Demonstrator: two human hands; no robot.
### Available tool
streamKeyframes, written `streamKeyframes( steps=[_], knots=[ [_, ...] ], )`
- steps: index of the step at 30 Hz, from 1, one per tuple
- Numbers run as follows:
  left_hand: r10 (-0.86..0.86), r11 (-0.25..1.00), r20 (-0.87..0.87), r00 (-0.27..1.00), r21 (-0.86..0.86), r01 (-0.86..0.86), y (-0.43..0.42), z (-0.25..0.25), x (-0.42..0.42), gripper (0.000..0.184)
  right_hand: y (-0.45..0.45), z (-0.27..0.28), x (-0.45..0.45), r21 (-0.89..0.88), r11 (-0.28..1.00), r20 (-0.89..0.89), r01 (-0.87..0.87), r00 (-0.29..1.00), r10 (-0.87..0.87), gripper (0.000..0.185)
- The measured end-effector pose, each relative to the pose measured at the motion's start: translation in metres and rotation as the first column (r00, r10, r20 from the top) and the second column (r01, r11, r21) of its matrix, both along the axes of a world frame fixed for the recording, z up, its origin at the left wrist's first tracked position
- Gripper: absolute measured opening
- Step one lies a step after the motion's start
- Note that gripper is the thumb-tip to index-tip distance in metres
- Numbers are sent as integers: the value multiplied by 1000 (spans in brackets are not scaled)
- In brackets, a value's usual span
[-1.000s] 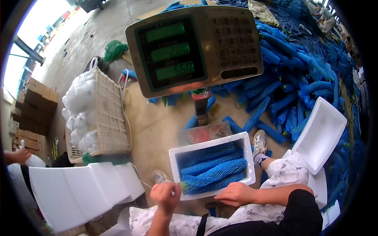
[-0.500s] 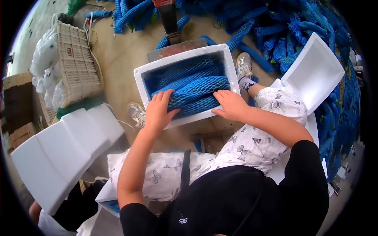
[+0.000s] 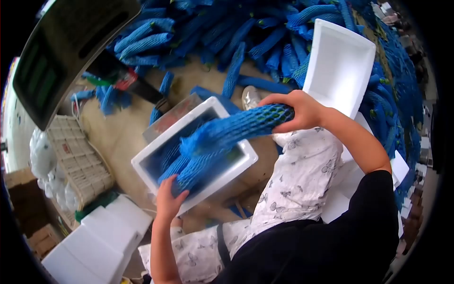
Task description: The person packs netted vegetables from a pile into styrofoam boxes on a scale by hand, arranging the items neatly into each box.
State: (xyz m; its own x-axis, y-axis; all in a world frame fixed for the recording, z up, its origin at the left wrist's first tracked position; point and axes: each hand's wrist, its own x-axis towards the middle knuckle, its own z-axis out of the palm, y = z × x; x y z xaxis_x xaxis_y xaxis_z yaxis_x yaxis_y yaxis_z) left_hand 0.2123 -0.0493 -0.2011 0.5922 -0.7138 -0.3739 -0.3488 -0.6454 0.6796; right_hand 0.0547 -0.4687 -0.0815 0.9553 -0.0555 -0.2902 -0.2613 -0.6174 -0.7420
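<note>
My right hand (image 3: 302, 111) is closed round the near end of a long vegetable in a blue net sleeve (image 3: 241, 127), lifted at a slant over a white foam box (image 3: 243, 158). Green shows through the mesh. My left hand (image 3: 171, 196) is at the box's lower-left side, thumb and fingers round the end of another blue-netted vegetable (image 3: 196, 170) lying inside. More netted pieces lie in the box, partly hidden by the lifted one. The box rests on a metal scale platform (image 3: 168, 118).
The scale's display head (image 3: 66, 52) and post (image 3: 137, 85) stand at the upper left. A pile of blue-netted vegetables (image 3: 208, 33) lies beyond. An open foam box (image 3: 340, 66) is at the right, a plastic crate (image 3: 78, 156) at the left, and white foam pieces (image 3: 94, 236) lie lower left.
My right hand has left the box's near right side and raised one netted vegetable. My left hand has shifted to the pieces' lower end. The view has turned, bringing the display in.
</note>
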Motion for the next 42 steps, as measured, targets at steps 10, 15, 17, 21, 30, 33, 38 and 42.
streamKeyframes(
  steps=[10,15,17,21,30,33,38,42],
  knots=[
    [184,973,38,982,137,-188,-9,8,-20,66,-93,-194,-30,-331,857,-376,395,778,-503,78],
    [112,981,122,986,145,-129,-2,0,-22,62,-187,-272,70,-303,498,-77,812,500,-862,68],
    [130,969,353,926,153,-194,-1,-4,-46,60,-243,-300,101,-229,147,-21,962,146,-989,78],
    [380,799,468,798,268,-538,-21,-3,-87,68,-271,-352,127,35,-80,-71,996,-77,-994,80],
    [492,826,131,860,241,-509,-43,20,-61,64,-137,-267,22,484,134,-106,865,210,-972,62],
    [606,777,-12,795,225,-588,-23,0,-81,61,-116,-214,8,455,395,83,798,404,-911,64],
    [258,955,405,877,28,-294,-13,-19,-81,70,-89,-113,28,177,946,499,272,804,-325,59],
    [198,954,476,857,108,-280,-24,-13,-58,101,-17,-32,41,-145,957,309,-252,907,285,62]
  ],
)
